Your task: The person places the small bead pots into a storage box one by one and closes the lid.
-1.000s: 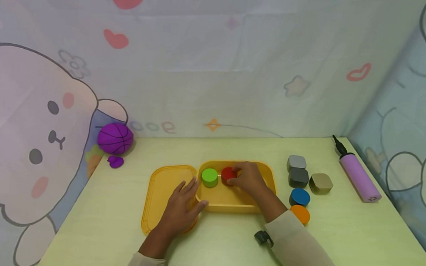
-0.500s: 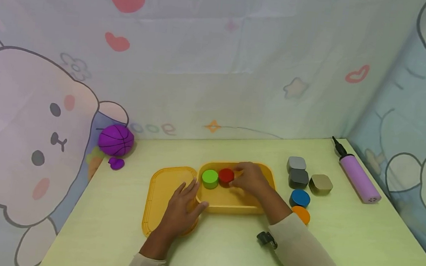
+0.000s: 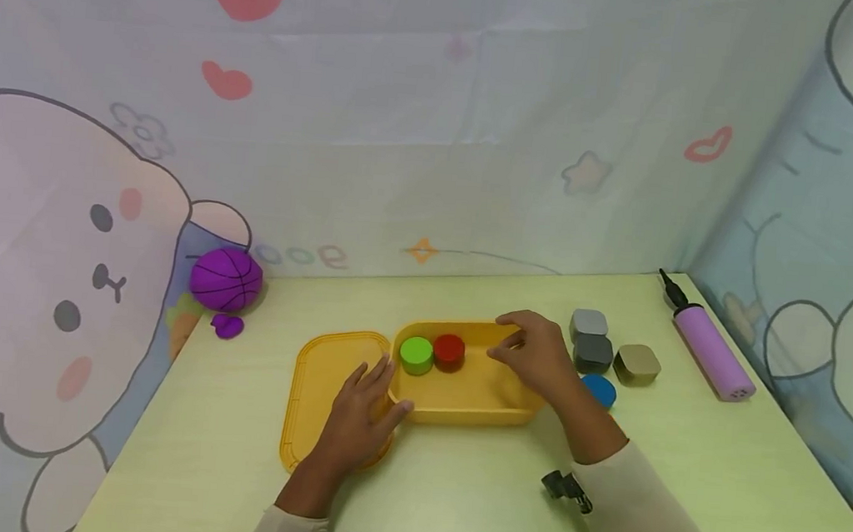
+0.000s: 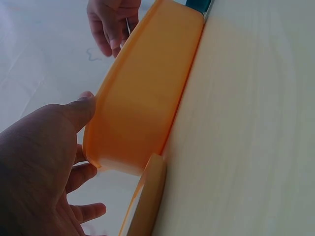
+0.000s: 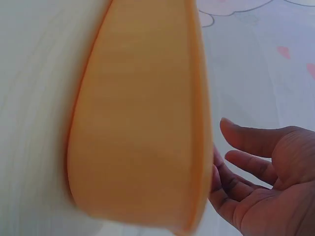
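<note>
A yellow rectangular box (image 3: 463, 417) stands on the table, holding a green round block (image 3: 416, 355) and a red round block (image 3: 449, 353) side by side in its left half. My left hand (image 3: 357, 423) rests at the box's left end with fingers spread; in the left wrist view its thumb (image 4: 83, 109) lies along the rim. Over the right end of the box is my right hand (image 3: 535, 358), thumb and fingers apart with nothing between them. Right of the box sits a blue round block (image 3: 599, 391), partly covered by the right forearm.
A yellow lid (image 3: 319, 387) lies left of the box, partly under my left hand. At right are light grey (image 3: 590, 323), dark grey (image 3: 592, 354) and tan (image 3: 638, 364) blocks, with a purple pump (image 3: 714, 353) beyond. A purple ball (image 3: 226, 279) and small purple duck (image 3: 227, 325) sit back left.
My right hand has let go of the red block, leaving it beside the green one, and moved right. Its forearm now hides the orange round block. My left hand has stayed put.
</note>
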### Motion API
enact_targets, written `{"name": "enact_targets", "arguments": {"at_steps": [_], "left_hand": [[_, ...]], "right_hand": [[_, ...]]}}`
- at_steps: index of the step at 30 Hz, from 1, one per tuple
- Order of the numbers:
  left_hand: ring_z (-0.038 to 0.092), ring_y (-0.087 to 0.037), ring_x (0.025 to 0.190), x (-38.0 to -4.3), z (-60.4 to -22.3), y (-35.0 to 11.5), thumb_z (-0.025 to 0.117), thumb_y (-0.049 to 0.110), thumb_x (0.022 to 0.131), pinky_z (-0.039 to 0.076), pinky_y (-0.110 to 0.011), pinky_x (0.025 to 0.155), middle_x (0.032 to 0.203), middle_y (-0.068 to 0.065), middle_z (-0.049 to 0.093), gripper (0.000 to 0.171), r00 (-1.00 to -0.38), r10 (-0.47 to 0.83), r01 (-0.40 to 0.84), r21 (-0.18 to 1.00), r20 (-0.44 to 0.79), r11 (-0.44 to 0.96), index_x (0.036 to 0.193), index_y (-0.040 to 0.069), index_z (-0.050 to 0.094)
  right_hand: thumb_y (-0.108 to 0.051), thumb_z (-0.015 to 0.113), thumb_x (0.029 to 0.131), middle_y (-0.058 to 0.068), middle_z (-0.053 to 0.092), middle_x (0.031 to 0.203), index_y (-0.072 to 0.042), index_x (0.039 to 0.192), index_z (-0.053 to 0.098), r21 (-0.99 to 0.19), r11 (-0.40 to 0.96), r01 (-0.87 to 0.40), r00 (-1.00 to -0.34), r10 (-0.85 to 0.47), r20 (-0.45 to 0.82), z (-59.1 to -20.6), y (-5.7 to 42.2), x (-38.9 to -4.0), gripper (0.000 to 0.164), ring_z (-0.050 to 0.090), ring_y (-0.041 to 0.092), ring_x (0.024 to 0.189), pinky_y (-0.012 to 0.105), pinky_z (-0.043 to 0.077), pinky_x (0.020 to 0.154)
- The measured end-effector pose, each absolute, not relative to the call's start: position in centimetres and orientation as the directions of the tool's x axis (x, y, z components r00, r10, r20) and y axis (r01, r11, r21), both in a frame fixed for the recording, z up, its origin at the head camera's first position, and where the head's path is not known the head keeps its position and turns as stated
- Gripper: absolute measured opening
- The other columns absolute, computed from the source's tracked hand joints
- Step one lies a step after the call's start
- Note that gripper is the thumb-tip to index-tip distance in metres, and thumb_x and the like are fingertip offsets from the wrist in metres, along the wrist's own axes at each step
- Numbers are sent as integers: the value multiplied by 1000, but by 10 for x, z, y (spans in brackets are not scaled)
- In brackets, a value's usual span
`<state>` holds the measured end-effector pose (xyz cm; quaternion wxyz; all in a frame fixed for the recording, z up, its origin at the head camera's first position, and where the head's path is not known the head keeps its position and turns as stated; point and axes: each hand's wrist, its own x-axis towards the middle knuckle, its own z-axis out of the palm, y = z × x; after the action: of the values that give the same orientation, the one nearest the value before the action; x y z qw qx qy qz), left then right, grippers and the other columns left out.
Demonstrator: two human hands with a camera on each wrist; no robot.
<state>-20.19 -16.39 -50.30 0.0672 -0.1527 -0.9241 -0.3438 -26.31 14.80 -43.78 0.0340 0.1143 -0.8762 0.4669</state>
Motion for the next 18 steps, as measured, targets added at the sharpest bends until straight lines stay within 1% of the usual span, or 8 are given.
{"name": "enact_targets", "arguments": {"at_steps": [3, 6, 8, 13, 16, 18], "left_hand": [[31, -52, 164, -201, -503, -165, 70, 43, 106, 27, -73, 131, 176, -12, 39, 75, -945, 232, 327, 618, 232, 715, 165, 4, 45], [31, -53, 164, -199, -504, -164, 70, 42, 106, 28, -73, 130, 176, -12, 40, 75, -944, 233, 329, 618, 234, 714, 165, 3, 45], [31, -52, 164, -199, -505, -164, 70, 42, 106, 28, -73, 130, 176, -11, 39, 75, -944, 234, 329, 618, 232, 714, 165, 3, 45], [31, -52, 164, -202, -505, -164, 70, 43, 107, 28, -73, 130, 176, -11, 39, 75, -940, 240, 340, 615, 241, 711, 165, 4, 45], [32, -53, 163, -203, -505, -164, 70, 42, 106, 29, -74, 130, 175, -12, 40, 74, -939, 237, 342, 617, 248, 709, 165, 4, 46], [32, -53, 164, -204, -504, -164, 71, 42, 106, 29, -74, 130, 176, -11, 40, 74, -940, 236, 340, 618, 248, 709, 165, 4, 46]], "right_hand": [[-8, 81, 98, 29, 68, 133, 1, 144, 66, -804, 537, -257, -966, -166, 198, -436, 163, -259, 50, 77, 39, 105, 44, 65, 84], [-10, 82, 98, 27, 72, 126, 0, 144, 66, -790, 559, -254, -967, -148, 206, -433, 183, -255, 50, 78, 37, 104, 41, 65, 82], [-13, 84, 97, 24, 75, 120, -1, 143, 68, -777, 584, -236, -971, -126, 201, -429, 198, -253, 50, 79, 35, 101, 36, 65, 80], [-19, 84, 98, 20, 77, 116, -1, 141, 70, -755, 632, -172, -983, -61, 173, -431, 231, -244, 48, 78, 33, 102, 28, 63, 80], [-25, 84, 99, 17, 80, 109, 0, 139, 70, -746, 654, -126, -990, -40, 133, -438, 248, -240, 49, 77, 31, 101, 28, 61, 81], [-27, 83, 99, 15, 81, 108, 0, 138, 71, -733, 670, -118, -992, -42, 122, -443, 259, -237, 49, 75, 30, 101, 29, 58, 83]]}}
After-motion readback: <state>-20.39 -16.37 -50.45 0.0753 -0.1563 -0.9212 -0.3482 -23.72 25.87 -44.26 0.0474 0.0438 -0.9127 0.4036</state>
